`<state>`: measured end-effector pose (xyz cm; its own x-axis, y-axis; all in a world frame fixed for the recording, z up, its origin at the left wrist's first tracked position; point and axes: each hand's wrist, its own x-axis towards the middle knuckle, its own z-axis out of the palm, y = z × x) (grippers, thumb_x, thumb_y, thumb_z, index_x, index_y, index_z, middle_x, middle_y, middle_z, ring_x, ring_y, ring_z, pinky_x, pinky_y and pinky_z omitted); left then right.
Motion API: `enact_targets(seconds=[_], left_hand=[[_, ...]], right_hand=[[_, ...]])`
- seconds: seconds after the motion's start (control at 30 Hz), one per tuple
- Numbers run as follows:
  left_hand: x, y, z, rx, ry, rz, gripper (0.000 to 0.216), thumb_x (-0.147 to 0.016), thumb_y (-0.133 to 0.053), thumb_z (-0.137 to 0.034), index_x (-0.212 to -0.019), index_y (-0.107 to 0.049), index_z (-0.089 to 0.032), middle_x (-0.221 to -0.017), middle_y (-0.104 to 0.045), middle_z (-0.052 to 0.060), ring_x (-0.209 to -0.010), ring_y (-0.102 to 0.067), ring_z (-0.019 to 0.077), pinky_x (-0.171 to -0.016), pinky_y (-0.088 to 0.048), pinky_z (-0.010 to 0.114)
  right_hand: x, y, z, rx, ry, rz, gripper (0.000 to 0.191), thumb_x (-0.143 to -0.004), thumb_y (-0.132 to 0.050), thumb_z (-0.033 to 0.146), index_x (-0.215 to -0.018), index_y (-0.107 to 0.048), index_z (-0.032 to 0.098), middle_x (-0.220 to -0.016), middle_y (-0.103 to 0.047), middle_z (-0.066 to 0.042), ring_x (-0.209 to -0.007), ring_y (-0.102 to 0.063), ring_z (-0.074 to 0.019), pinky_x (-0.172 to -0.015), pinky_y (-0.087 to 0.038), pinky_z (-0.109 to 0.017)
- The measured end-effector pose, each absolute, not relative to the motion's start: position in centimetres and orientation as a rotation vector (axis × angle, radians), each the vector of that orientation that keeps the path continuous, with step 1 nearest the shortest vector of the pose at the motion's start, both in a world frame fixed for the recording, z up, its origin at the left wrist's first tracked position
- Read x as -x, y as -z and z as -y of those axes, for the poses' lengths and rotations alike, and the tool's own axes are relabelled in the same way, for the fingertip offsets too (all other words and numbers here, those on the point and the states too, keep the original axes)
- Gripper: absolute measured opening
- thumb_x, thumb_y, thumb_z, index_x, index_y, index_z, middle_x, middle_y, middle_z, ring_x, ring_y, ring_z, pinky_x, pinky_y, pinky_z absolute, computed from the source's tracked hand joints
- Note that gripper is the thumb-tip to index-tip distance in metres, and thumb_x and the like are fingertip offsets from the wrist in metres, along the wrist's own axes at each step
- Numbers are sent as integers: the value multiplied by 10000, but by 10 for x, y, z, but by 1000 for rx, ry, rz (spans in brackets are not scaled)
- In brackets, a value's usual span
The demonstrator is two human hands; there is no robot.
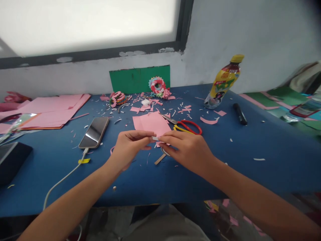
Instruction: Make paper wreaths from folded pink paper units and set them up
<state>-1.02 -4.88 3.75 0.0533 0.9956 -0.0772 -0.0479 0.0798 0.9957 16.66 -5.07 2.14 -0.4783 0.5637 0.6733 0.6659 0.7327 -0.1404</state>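
My left hand [129, 145] and my right hand [187, 147] meet over the blue table [250, 174], fingers pinched together on a small pale strip of paper [154, 138] held between them. Just behind my fingers lies a pink paper sheet [150, 122]. Red-handled scissors [187, 126] lie closed beside it, just beyond my right hand. Pink scraps are scattered around both hands.
A phone [94, 132] on a white cable lies left of my hands. A stack of pink paper [50, 110] sits far left, a tilted yellow bottle [223, 82] and a black marker [240, 113] at right. Paper rosettes [157, 85] and a green card [130, 79] stand by the wall.
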Motion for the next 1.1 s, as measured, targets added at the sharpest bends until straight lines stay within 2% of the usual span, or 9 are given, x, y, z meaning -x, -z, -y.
enact_targets(seconds=[0.43,0.83,1.1], left_hand=[[19,-41,38,-926,-1060,-1153,135,-601,-704,-93,-722,-719,-153,-666,-707,21,-658,-674,110,-506,-502,88],[25,-44,35,-823,-1044,-1163,137,-647,-640,-68,-757,-691,-131,-675,-694,23,-637,-672,102,-471,-493,79],[25,-48,37,-990,-1070,-1195,108,-586,-730,-155,-694,-721,-159,-660,-707,34,-652,-674,132,-496,-506,116]], right_hand=[[-168,-23,51,957,218,2220,142,-831,-554,221,-911,-671,220,-898,-699,32,-751,-649,-111,-595,-444,-198],[-171,-25,52,949,322,2230,178,-853,-529,223,-919,-694,230,-912,-702,28,-768,-648,-106,-600,-445,-181],[-171,-27,52,946,411,2241,200,-863,-505,199,-912,-699,217,-935,-705,8,-775,-655,-136,-617,-468,-216]])
